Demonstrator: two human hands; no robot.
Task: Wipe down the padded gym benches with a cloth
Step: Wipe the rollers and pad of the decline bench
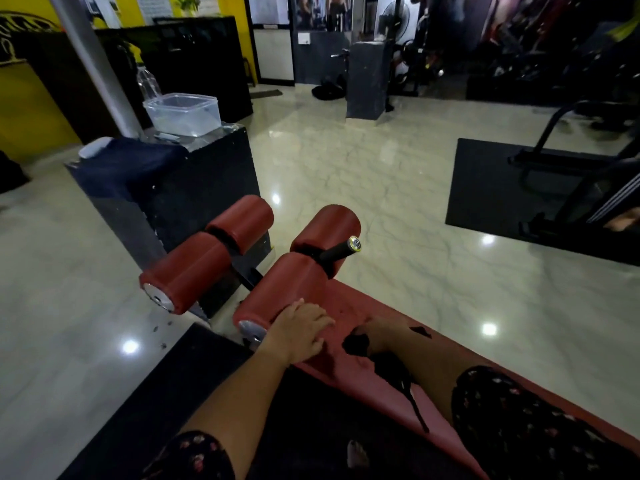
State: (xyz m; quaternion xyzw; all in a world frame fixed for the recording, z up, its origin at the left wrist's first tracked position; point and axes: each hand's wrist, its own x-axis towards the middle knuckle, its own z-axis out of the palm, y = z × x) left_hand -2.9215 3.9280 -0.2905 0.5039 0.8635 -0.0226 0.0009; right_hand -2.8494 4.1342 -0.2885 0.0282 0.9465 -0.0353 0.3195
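**Cloth** [358, 344]: dark and bunched, it is lying on the red padded bench [349, 303] near the roller end, with a loose tail trailing toward 5 o'clock.

**Right hand** [379, 329]: it is bearing on the cloth. The folds are hiding the fingers, so I cannot tell whether it is grasping or only pressing.

**Left hand** [303, 329]: at 9 o'clock of the cloth, it is resting with relaxed fingers on the nearest roller pad [280, 289] and holding nothing.

**Method, as judged:** the wipe is calling for overlapping passes along the pad under firm, even pressure. The tail wants gathering in, and the seam below the roller wants including.

**Outward:** a farther roller [239, 220] is sitting at 11 o'clock. Beyond it, a black box [207, 188] is carrying a clear tub [183, 114].
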